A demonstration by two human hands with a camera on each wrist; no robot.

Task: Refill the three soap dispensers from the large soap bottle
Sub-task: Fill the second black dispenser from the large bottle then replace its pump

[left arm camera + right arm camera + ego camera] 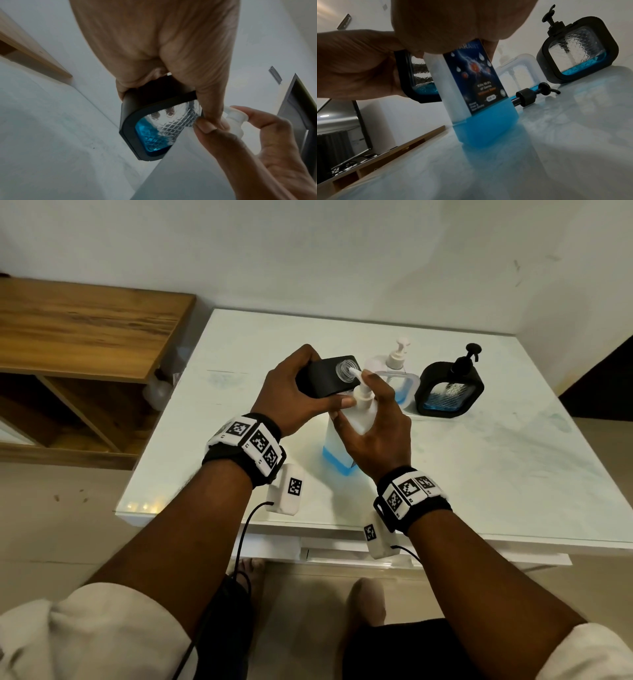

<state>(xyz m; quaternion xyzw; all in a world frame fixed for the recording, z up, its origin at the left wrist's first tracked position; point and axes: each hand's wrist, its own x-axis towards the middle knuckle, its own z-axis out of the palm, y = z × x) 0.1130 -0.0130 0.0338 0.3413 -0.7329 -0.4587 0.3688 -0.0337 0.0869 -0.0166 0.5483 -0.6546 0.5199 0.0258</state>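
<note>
My left hand (291,392) grips a black soap dispenser (325,378), tilted above the table, its uncapped mouth facing the large soap bottle's white pump (363,395). In the left wrist view a little blue soap pools in the dispenser's (150,128) low corner. The large soap bottle (337,453) stands upright on the table with blue soap only at its bottom. My right hand (376,422) wraps its neck, one finger on the pump head, the spout at the dispenser's mouth. A white dispenser (397,371) and a second black dispenser (448,392) stand behind, pumps on.
A loose black pump (532,94) lies on the table behind the large bottle. The white table (479,474) stands against the wall. A wooden shelf unit (85,326) sits to its left, with a small white bottle (157,392) beside it.
</note>
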